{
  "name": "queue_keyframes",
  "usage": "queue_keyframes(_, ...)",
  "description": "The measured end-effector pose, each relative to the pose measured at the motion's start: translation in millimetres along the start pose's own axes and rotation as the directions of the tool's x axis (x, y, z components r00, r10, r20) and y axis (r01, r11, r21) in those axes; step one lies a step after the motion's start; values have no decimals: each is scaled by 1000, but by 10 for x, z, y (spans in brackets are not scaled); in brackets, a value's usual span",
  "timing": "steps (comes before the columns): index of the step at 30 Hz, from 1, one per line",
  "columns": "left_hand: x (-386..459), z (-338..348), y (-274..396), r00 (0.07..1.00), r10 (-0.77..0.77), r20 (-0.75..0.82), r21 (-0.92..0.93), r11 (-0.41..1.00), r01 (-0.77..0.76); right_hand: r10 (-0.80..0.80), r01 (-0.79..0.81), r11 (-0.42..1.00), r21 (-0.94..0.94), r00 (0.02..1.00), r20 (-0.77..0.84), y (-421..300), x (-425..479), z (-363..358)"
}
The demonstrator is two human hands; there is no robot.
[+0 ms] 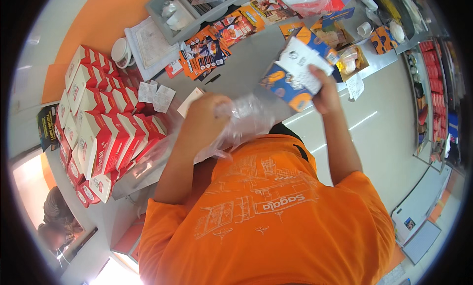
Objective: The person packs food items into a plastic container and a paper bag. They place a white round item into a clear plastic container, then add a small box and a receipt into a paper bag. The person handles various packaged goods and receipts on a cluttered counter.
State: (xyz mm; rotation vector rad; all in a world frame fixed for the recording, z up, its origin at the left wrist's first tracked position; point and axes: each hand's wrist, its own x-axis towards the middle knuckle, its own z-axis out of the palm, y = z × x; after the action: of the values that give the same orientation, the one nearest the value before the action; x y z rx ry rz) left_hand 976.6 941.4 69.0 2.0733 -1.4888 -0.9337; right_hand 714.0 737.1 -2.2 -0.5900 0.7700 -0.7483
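Observation:
My left hand [208,113] grips a clear plastic bag [249,117], crumpled and partly see-through, in front of my body. In my right hand [327,89] is a blue and orange cardboard food box [284,83], held tilted above the counter. White paper slips [301,63] bearing print lie against its face, with my right thumb over them. The box's lower edge is close to the bag; whether the two touch I cannot tell. Just beyond my left hand a small white box [190,102] rests on the steel counter [240,69].
Red and white folded cartons [99,137] stand stacked at left. Printed leaflets [203,56], a black pen [212,79] and paper slips [163,98] lie on the counter. An open food box [353,61] sits beyond my right hand. At far left a person [57,218] is partly visible.

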Motion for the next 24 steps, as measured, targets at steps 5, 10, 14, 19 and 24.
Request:
queue_keyframes(5, 225, -216, 228, 857, -40, -514, -163, 985, -51, 159, -130, 974, -188, 976, 149, -900, -24, 28)
queue_keyframes(10, 543, 63, 193, 833, 107, -543, -196, 948, -251, 501, -351, 842, -409, 790, 353, -722, 191, 150)
queue_keyframes(14, 345, 86, 290, 786, 411, -462, 34, 894, -448, 545, -430, 838, -335, 651, 529, -226, 562, 275)
queue_keyframes(19, -53, 358, 483, 777, 531, -338, 103, 841, -530, 287, -341, 940, -9, 774, 564, 104, 931, 392)
queue_keyframes(24, -255, 1769, 585, 903, 175, -392, -553, 740, -384, 184, -263, 957, 123, 877, 444, 187, 933, 523)
